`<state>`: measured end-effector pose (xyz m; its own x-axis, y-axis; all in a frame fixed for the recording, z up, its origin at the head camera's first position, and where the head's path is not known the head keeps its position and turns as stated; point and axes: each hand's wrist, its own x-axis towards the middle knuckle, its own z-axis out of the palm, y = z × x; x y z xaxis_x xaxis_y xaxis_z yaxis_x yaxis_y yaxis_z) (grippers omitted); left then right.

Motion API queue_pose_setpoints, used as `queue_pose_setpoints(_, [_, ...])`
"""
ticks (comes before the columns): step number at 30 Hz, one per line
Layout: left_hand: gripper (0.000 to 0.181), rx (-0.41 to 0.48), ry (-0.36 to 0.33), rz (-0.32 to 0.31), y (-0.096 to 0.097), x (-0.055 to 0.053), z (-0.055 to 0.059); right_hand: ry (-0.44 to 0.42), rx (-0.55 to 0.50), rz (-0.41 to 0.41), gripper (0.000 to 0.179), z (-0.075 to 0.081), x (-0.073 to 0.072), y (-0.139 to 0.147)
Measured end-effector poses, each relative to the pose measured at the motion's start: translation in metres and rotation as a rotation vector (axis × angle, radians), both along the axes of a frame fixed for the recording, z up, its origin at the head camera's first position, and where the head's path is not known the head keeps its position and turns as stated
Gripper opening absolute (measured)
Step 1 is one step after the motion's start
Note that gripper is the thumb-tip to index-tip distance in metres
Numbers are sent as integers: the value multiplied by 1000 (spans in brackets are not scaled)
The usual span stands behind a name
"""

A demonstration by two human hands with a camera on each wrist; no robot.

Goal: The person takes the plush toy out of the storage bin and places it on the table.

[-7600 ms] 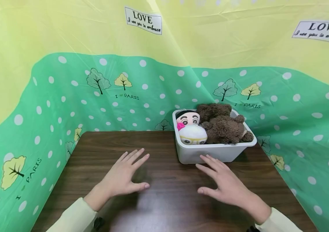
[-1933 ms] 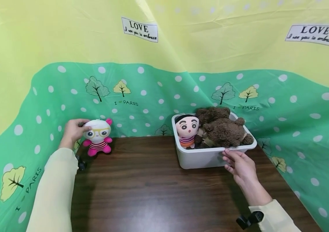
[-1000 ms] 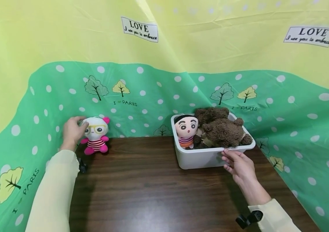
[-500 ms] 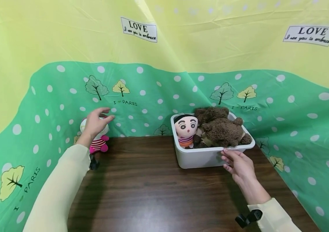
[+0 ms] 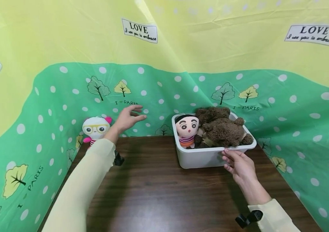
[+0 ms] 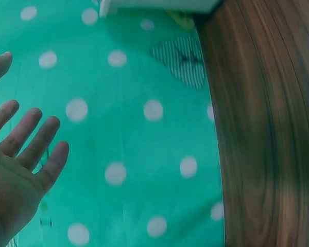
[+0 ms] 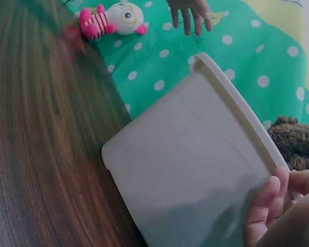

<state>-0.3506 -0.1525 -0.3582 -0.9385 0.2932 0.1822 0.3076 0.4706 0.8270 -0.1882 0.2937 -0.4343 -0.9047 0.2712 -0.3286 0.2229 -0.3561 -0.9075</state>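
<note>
Hands, in the head view: a left hand [image 5: 126, 120], fingers loosely bent and holding nothing, hangs in mid-air between a white toy [image 5: 95, 125] and a pale bin [image 5: 202, 159]; a right hand [image 5: 242, 169] pinches the bin's front rim between thumb and fingers. From where I stand, the relation that seems to matter is that the bin lies to the right of the left hand, its long side running left to right, and a boy doll [image 5: 188, 130] sits upright in its left end, the end facing that hand. Brown plush [image 5: 225, 132] fills the rest. The left hand is much the nearer one to the white toy, which sits at the table's [image 5: 158, 193] back left.

Left wrist view: the left hand's fingers are spread, touching nothing, before a thin green cloth [image 6: 113, 144] with pale round dots. A bin corner shows at the top edge; dark, streaky wood grain runs down the right.

Right wrist view: thumb and fingertips meet on the bin's lip. Its wall is smooth and hard-looking, with rounded corners. The plush is curly, and the far-off white toy has a round head and pink-striped body, well apart from the left hand's fingers.
</note>
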Motion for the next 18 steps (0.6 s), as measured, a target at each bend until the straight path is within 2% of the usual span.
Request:
queue_pose_setpoints(7, [64,17,-7,-41,45,-3,1,-5,-1,5,5,2,1,0])
queue_pose_setpoints(18, [59,-56,-41,-86,115,-11,5,4,-19,10,8,1,2,-2])
